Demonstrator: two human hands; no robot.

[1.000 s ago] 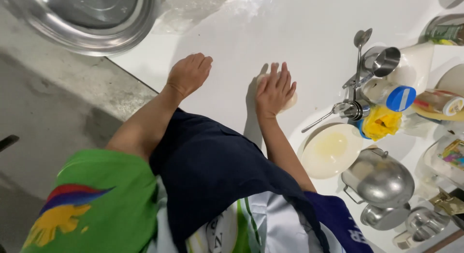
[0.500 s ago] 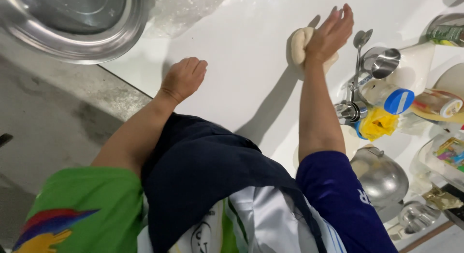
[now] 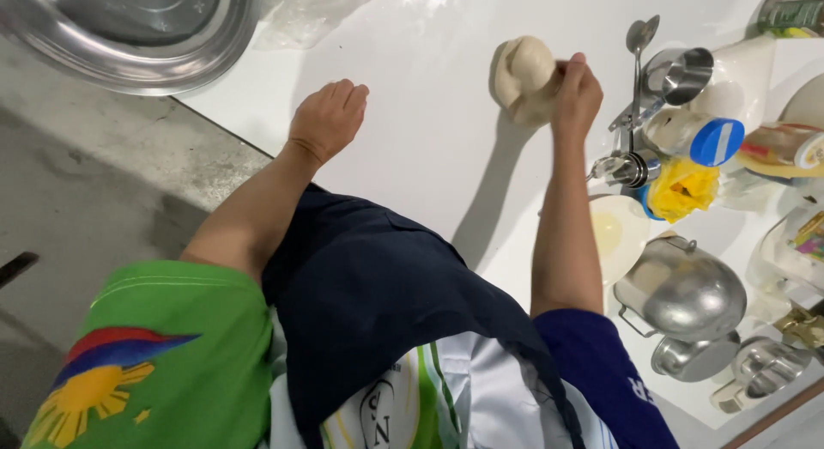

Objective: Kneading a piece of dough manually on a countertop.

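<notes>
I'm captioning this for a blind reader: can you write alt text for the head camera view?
A person's right hand grips a ball of pale dough on a white table, while the left hand rests flat nearby. Metal pots, cups and a spoon crowd the right edge.

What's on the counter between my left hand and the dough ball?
Nothing: in the head view, only bare white counter lies between the left hand and the dough ball.
</notes>
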